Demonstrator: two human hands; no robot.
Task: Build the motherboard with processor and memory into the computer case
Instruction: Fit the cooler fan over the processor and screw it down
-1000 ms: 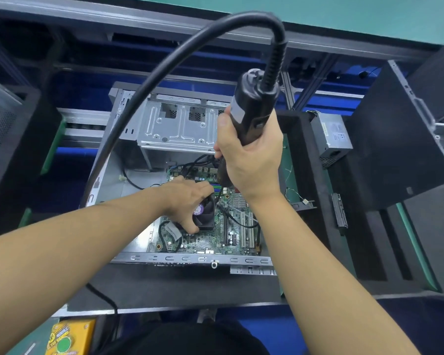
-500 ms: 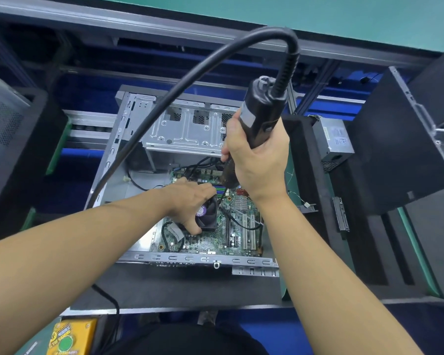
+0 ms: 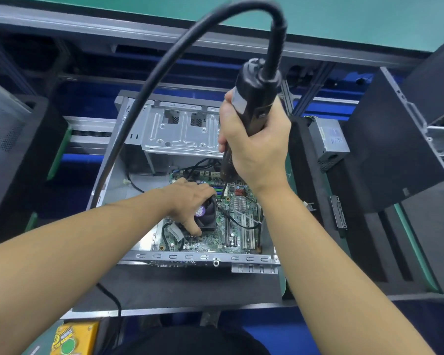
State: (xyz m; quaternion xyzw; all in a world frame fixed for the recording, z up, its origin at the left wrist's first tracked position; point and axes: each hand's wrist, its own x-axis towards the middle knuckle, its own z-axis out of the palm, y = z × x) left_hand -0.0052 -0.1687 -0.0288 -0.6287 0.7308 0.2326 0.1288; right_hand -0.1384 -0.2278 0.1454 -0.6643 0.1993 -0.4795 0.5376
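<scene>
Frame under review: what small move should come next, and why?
Probably ease the screwdriver straight down to seat its bit: the right hand grips it roughly upright over the motherboard, bit beside the cooler fan that the left hand holds.

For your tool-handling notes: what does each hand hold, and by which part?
The right hand grips the electric screwdriver round its middle. The left hand holds the fan by its edges.

Nothing legible anywhere. Print on yellow box (image 3: 73, 338) too blurred to read. Likewise label on power supply (image 3: 331, 136) and purple sticker (image 3: 200, 210) on cooler fan (image 3: 208, 220): marks visible, unreadable.
</scene>
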